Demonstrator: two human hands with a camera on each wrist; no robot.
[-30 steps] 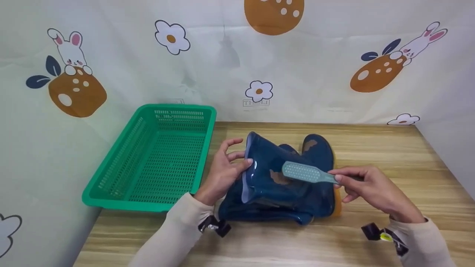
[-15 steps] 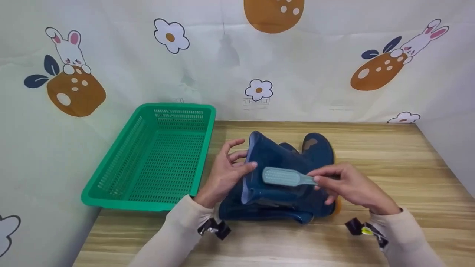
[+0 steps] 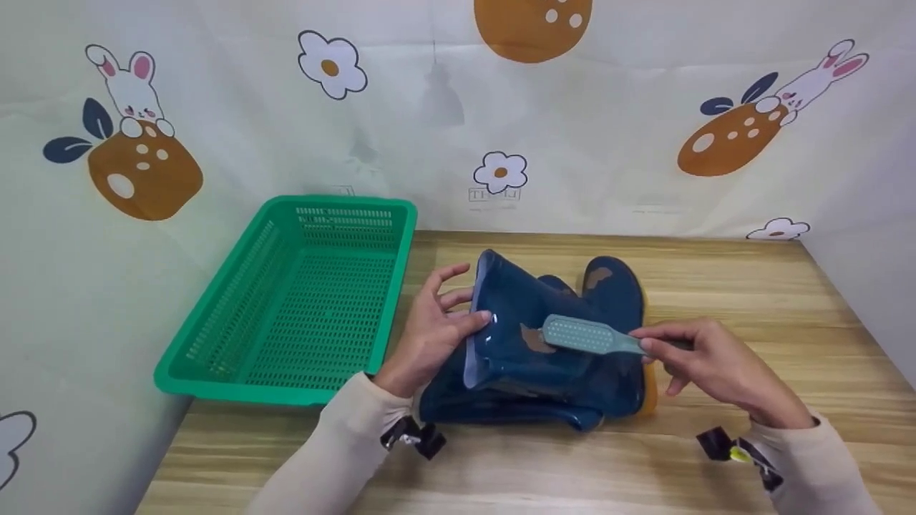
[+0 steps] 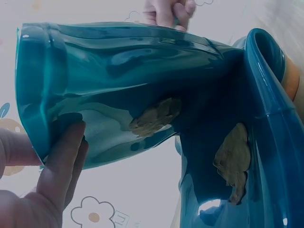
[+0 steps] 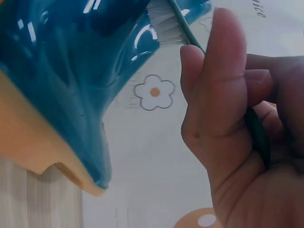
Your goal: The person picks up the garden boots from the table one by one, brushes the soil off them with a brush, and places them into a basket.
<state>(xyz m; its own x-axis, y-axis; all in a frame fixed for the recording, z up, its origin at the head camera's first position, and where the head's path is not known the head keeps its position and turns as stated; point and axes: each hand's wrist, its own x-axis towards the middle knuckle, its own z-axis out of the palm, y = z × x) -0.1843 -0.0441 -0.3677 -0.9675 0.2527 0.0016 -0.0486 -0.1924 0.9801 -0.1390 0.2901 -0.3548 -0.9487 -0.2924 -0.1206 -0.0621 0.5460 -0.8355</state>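
My left hand (image 3: 434, 332) pinches the top rim of a dark blue rubber boot (image 3: 512, 300), holding its shaft tilted above the table with the opening to the left. A brown mud-like patch (image 3: 535, 340) marks the shaft; more brown patches (image 4: 233, 161) show in the left wrist view. In my right hand (image 3: 719, 365) is the handle of a grey-green brush (image 3: 581, 335), its perforated back facing up. White bristles (image 5: 167, 23) are at the boot's surface in the right wrist view. A second blue boot (image 3: 501, 413) lies underneath, partly hidden.
A green plastic basket (image 3: 390, 315) with slotted walls stands left of the boots. Wood-patterned tabletop (image 3: 773, 307) extends to the right and in front. A printed backdrop (image 3: 608, 143) rises behind and at both sides.
My right hand slid the brush left across the patch, then back right, uncovering the patch again. The left hand and the boot stay almost in place.
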